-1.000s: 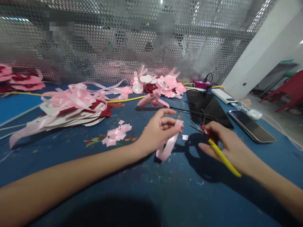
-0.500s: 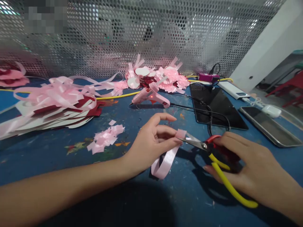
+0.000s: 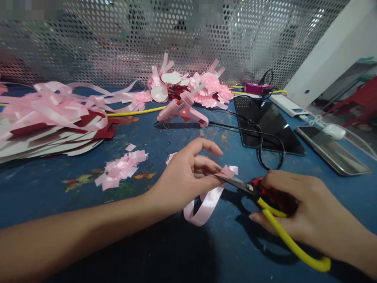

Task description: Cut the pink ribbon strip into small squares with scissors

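Note:
My left hand pinches a pink ribbon between thumb and fingers. The ribbon's length loops down below the hand toward the table, and a short end sticks up past the fingertips. In my right hand is a pair of scissors with red and yellow on the handles. Their blades lie closed, or nearly so, across the ribbon end by my left fingertips. Left of that hand lies a small heap of cut pink ribbon pieces; another scrap shows partly behind the hand.
A pink glue gun with a lit red light lies behind my hands. Ribbon flowers sit by the perforated metal panel. White and red cut-outs are stacked left under loose ribbon. A tablet, a phone and cables lie right.
The scissor blades have closed across the ribbon, and its short end now folds and tilts to the right. The view has shifted slightly.

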Motion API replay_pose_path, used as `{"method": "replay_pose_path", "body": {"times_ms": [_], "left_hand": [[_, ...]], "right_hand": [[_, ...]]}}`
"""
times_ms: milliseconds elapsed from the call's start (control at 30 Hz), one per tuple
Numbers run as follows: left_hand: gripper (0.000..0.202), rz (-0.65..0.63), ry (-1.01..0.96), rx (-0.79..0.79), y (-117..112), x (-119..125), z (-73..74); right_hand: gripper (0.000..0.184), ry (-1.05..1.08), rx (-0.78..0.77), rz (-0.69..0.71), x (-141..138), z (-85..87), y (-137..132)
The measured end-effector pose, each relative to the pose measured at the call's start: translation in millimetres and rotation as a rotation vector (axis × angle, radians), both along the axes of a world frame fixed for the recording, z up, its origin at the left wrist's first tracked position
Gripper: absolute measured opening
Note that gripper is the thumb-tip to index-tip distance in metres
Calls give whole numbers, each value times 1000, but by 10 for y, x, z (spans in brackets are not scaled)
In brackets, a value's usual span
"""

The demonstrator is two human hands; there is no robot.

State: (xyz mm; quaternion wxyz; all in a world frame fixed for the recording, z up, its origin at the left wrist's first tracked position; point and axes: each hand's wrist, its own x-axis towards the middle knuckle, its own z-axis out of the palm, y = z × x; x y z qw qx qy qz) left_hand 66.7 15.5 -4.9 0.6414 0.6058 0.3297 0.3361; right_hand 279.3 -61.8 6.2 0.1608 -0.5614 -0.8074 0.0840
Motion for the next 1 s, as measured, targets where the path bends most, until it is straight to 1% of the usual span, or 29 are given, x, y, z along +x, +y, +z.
{"method": "replay_pose_path", "body": {"times_ms": [100, 300, 467, 633, 700, 833, 1000], "left_hand": [[28, -9, 7, 8, -13, -2, -10], [28, -34, 65, 41, -4, -12, -1], [27, -57, 49, 28, 6, -8, 1], [26, -49, 41, 27, 2, -7, 6], [28, -59, 25, -7, 2, -8, 8], [39, -90, -17, -87, 8, -5, 8], [44, -110, -19, -110, 19, -1, 8]], "right_hand": [[39, 15, -34, -9, -1, 6, 2], [40, 30, -85, -10, 3, 14, -10], [45, 12, -81, -25, 16, 25, -13], [49, 5, -56, -16, 2, 19, 0], [47, -7, -33, 7, -7, 23, 0], [43, -21, -17, 50, -7, 44, -17], [43, -35, -33, 68, 15, 41, -30]]}}
